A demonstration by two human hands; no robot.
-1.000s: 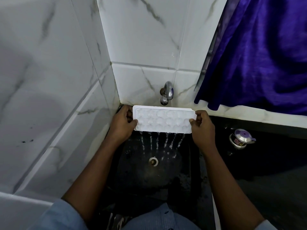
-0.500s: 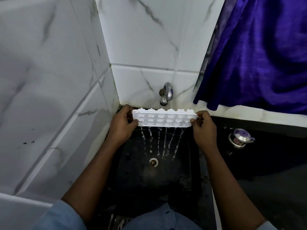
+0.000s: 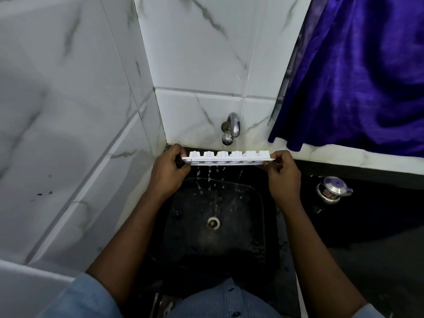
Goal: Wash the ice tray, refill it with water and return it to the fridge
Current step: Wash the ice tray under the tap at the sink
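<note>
Two hands' grip, upturned ice tray (image 3: 228, 156) draining, sink (image 3: 252, 226)

Two bare hands are in view, a left hand (image 3: 168, 172) and a right hand (image 3: 281, 177), and between them is one white plastic ice tray (image 3: 228, 157), with six moulded cup bumps countable along the visible row. There is one chrome wall tap (image 3: 230, 128), one black square sink basin (image 3: 250, 226) with one round metal drain (image 3: 213, 222), and one small shiny steel lidded pot (image 3: 333, 189). One deep purple satin curtain (image 3: 358, 72) hangs at the right.
</note>
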